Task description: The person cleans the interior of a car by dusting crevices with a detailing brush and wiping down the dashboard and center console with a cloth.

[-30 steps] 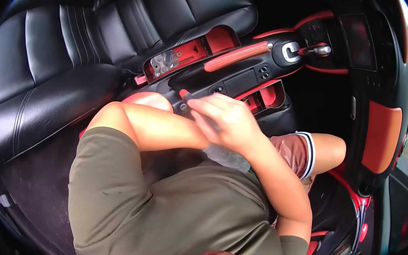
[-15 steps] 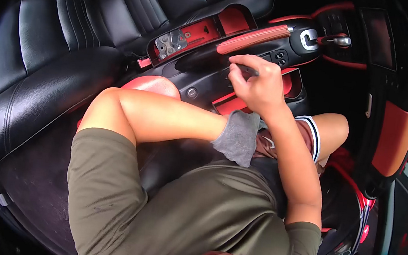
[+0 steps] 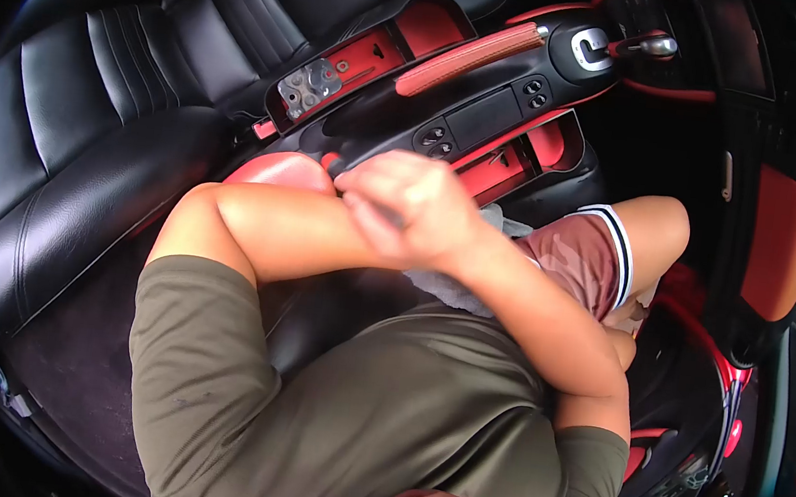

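My right hand (image 3: 412,209) is closed and smeared by motion, crossing above my left forearm (image 3: 294,226). A small dark object (image 3: 338,187) shows at its fingertips, too blurred to name. My left forearm reaches in from the left, and its hand is hidden behind my right hand and wrist. A grey cloth (image 3: 449,290) shows below and beyond that spot, partly covered. Beyond my hands runs a black car centre console (image 3: 484,119) with switches and a stitched red-brown handbrake lever (image 3: 471,59).
A red-lined bin (image 3: 377,50) holds a grey metal part with holes (image 3: 306,90). Another red-lined compartment (image 3: 546,146) sits nearer me. A gear lever (image 3: 658,47) stands farther right. Black leather seats (image 3: 136,66) fill the left, beside a rounded red panel (image 3: 280,168).
My right hand has swung left and toward me, from over the console to above my left forearm. Console switches that it covered now show. The cloth is now partly hidden.
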The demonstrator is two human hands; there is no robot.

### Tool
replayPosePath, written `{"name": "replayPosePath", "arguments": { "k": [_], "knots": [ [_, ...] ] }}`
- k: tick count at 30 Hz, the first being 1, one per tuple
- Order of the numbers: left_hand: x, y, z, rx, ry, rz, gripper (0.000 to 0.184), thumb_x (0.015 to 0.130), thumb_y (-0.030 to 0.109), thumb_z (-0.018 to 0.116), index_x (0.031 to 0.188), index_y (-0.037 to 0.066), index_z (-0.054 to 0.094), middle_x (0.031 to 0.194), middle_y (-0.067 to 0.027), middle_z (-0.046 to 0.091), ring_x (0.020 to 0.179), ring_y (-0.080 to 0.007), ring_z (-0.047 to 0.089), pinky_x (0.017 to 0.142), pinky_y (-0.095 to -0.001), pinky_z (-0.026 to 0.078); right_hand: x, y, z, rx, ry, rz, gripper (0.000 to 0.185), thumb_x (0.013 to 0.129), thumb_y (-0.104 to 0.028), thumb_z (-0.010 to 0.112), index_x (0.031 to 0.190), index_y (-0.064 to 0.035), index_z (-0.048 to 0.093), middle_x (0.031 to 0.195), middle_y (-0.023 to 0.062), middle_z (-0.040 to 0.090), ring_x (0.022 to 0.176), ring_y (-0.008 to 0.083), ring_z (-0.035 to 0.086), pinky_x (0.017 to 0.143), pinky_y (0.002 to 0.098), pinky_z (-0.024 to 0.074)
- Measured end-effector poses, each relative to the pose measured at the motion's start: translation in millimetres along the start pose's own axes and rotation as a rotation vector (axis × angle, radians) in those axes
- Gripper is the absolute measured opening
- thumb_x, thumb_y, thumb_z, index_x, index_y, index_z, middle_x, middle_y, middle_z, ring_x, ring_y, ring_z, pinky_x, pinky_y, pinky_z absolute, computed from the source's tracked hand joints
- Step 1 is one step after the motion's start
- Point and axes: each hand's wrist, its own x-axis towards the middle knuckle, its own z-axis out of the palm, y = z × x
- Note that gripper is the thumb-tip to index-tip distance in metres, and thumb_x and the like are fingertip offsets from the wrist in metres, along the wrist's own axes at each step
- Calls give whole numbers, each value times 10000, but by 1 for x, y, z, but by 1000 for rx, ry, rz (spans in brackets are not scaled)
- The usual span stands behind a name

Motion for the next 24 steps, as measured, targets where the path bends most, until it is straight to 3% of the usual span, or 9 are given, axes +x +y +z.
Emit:
{"name": "replayPosePath", "arguments": {
  "k": [3,7,9,13,14,16,18,21,24],
  "knots": [
    [3,0,-10,20,-129,-51,322,955,305,600,1129,72,738,1135,-126,733,991,-273,721,833,-434,568,6,18,-9,-119,109,13,189,799,-30,731,981,11,758,891,149,757,809,304,751,710,383,612],
    [6,0,-24,45,-267,-115,377,971,285,592,1249,54,700,1253,-123,715,1084,-261,717,910,-415,578,-6,56,-48,-41,207,384,166,843,-50,736,996,-23,791,918,147,774,763,235,772,595,321,595],
    [5,-9,-21,87,-172,-16,345,976,238,587,1241,48,700,1252,-141,709,1086,-258,707,937,-403,567,-3,37,-37,-225,128,131,150,853,-71,732,985,-18,780,890,144,760,785,301,755,694,366,605],
    [2,-3,-12,158,-26,186,291,985,144,578,1226,36,699,1249,-177,698,1090,-253,688,991,-379,545,-20,52,-64,-192,230,260,163,860,-79,729,1002,-20,782,904,175,763,814,325,757,735,376,608],
    [2,6,-21,103,40,129,249,952,158,595,1150,51,702,1169,-157,699,1024,-247,691,922,-374,546,-33,64,-89,-411,324,206,166,880,-71,723,1024,-23,790,919,185,771,792,297,769,693,358,608],
    [0,18,-29,-200,350,32,155,848,187,647,967,101,697,945,-116,692,860,-262,698,758,-376,540,-62,28,-153,-175,489,503,198,919,-110,767,1099,-33,798,840,87,778,744,108,722,655,262,568],
    [-22,28,-51,-219,536,-169,118,779,191,681,882,134,686,790,-85,683,760,-276,703,667,-382,536,-118,-4,-206,-128,667,564,175,942,-100,760,1098,-36,806,842,32,758,762,78,694,666,247,556],
    [-69,62,-118,393,357,-512,122,742,186,690,847,124,680,777,-91,686,795,-258,710,693,-377,542,-217,-65,-244,-216,938,639,203,987,-70,704,1154,26,768,944,71,765,852,125,723,790,260,572],
    [-62,58,-129,727,77,-650,116,685,193,708,762,111,677,774,-115,692,849,-244,720,724,-370,545,-299,-118,-242,-277,1093,711,234,1010,-81,674,1192,51,740,1000,123,770,839,156,737,775,274,589]
  ]
}}
